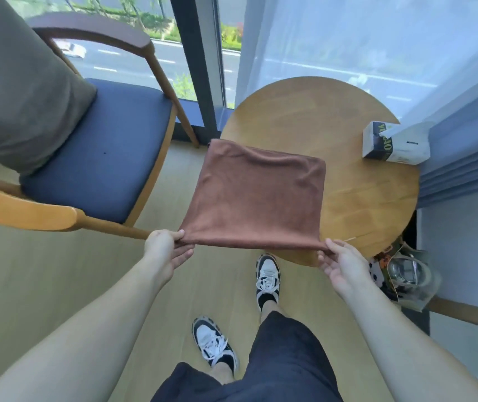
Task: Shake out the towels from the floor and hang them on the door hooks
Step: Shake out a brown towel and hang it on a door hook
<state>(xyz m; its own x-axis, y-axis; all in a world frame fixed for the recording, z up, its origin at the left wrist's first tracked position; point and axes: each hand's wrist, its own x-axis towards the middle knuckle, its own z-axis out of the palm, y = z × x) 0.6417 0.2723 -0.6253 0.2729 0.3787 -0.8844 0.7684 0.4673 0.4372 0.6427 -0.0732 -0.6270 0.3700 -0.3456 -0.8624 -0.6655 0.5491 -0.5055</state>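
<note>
A brown towel (256, 195) is stretched out flat in the air in front of me, its far edge reaching over the round table. My left hand (166, 247) pinches its near left corner between thumb and fingers. My right hand (339, 261) pinches the near right corner the same way. The towel is spread wide and nearly level between both hands. No door hooks are in view.
A round wooden table (371, 198) stands ahead on the right with a tissue box (392, 143) on it. An armchair with a blue seat (101, 158) and an olive cushion (20, 91) is on the left. Window and curtains lie beyond; a clear bag (406, 277) sits by the table.
</note>
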